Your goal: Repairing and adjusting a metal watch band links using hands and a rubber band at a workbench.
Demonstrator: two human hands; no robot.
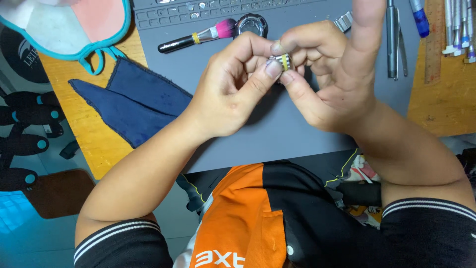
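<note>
Hands are meeting over the grey mat, and I am seeing both of them pinching one small part. My left hand is closing narrow, thumb and forefinger tips pressing on a little metal link piece with silver and yellow bands. My right hand is gripping the same piece from the other side, thumb under it and a bent finger over it, while its forefinger is sticking straight up, away from the piece. The piece is sitting between the two sets of fingertips, held clear above the mat, and most of it is hidden by them, so I cannot tell its full shape.

Just beyond the left hand's knuckles, a black-handled brush with a pink tuft is lying on the mat, its tuft touching or nearly touching a round watch case. Beyond the right hand's raised finger, a short piece of metal band is lying. To the right of the right hand, grey tweezers are lying lengthwise, with a blue-tipped tool just beside them. Further right, a ruler is resting on the wooden tabletop, next to a row of screwdrivers. To the left of the left hand and wrist, a dark blue cloth is spreading across the mat's edge onto the tabletop.
</note>
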